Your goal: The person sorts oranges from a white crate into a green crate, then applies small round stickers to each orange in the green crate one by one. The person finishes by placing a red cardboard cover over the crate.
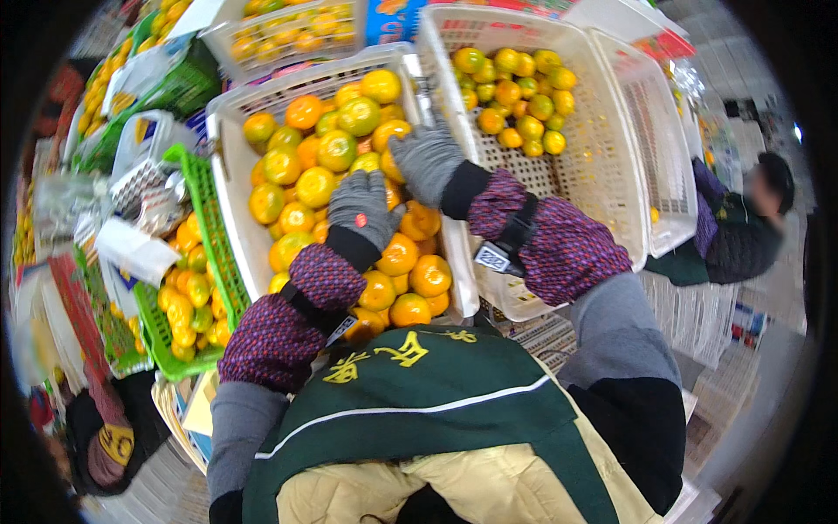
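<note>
A white plastic crate point(220, 166) holds many tangerines point(315, 186), some orange and some greenish. My left hand point(360, 211), in a grey knit glove, lies on the fruit at the middle of the crate. Its fingers are stretched forward and lie against the tangerines beneath. My right hand point(428, 162), gloved the same way, reaches over the crate's right wall, its fingertips beside the tangerines there. Those fingers look spread, with nothing visibly gripped, though their undersides are hidden.
To the right, a second white crate point(602, 175) has smaller green-orange tangerines point(528, 96) at its far end. A green basket point(148, 323) of yellow-orange fruit stands at left, near a white crate point(236, 35) behind. People are at the right point(751, 227) and lower left point(109, 445).
</note>
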Demonstrator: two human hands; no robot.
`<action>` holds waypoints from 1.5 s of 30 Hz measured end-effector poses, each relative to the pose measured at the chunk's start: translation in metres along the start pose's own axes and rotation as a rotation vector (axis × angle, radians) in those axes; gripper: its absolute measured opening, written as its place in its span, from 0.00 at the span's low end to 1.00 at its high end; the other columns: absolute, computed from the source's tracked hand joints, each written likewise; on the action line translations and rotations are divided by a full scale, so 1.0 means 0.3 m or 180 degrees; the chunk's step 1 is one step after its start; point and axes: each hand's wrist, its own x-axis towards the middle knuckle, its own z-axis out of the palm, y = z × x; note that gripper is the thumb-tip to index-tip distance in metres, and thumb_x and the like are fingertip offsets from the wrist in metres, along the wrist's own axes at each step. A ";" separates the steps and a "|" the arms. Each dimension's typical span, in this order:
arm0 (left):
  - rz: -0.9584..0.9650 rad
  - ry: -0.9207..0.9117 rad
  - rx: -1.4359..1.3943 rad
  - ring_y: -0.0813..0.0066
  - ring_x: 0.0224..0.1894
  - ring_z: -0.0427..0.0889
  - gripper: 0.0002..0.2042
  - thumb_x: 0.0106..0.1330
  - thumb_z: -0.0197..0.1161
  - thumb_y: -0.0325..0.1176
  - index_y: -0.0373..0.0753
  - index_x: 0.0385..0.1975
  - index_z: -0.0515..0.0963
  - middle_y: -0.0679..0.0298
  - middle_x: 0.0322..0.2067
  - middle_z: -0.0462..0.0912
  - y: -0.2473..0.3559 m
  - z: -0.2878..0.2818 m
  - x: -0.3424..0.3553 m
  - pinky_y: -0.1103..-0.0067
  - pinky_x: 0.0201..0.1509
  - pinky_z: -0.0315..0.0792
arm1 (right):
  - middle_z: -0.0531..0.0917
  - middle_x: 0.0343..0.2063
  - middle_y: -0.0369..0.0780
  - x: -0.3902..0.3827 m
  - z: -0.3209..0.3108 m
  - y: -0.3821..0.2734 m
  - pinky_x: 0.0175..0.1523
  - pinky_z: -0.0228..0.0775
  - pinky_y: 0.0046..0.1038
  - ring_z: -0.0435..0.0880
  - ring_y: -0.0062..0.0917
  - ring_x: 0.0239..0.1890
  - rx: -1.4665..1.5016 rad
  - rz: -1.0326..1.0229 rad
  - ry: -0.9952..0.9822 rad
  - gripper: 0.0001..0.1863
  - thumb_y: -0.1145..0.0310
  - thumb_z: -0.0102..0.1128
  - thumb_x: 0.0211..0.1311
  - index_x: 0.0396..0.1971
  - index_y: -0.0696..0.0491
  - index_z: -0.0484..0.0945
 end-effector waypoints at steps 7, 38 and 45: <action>-0.0044 -0.0159 0.0233 0.44 0.57 0.72 0.36 0.60 0.65 0.52 0.27 0.60 0.68 0.40 0.57 0.71 0.042 -0.022 0.018 0.56 0.62 0.66 | 0.82 0.44 0.44 -0.004 0.017 -0.032 0.69 0.46 0.63 0.80 0.41 0.49 -0.0146 0.0382 -0.0048 0.19 0.63 0.55 0.62 0.48 0.59 0.80; 0.1221 -0.0267 -0.0071 0.34 0.73 0.48 0.51 0.47 0.73 0.57 0.36 0.68 0.57 0.41 0.71 0.53 0.166 -0.053 0.083 0.44 0.74 0.42 | 0.84 0.39 0.45 -0.513 0.971 0.947 0.36 0.78 0.32 0.85 0.33 0.36 0.4824 0.5671 0.3154 0.35 0.54 0.79 0.49 0.52 0.58 0.76; 0.1252 0.0024 -0.0263 0.40 0.75 0.48 0.47 0.55 0.62 0.65 0.38 0.69 0.61 0.45 0.72 0.55 0.132 -0.034 0.081 0.48 0.76 0.40 | 0.81 0.42 0.40 -0.602 0.556 0.834 0.43 0.77 0.31 0.82 0.30 0.41 0.6688 0.2911 0.2340 0.26 0.58 0.69 0.59 0.53 0.53 0.74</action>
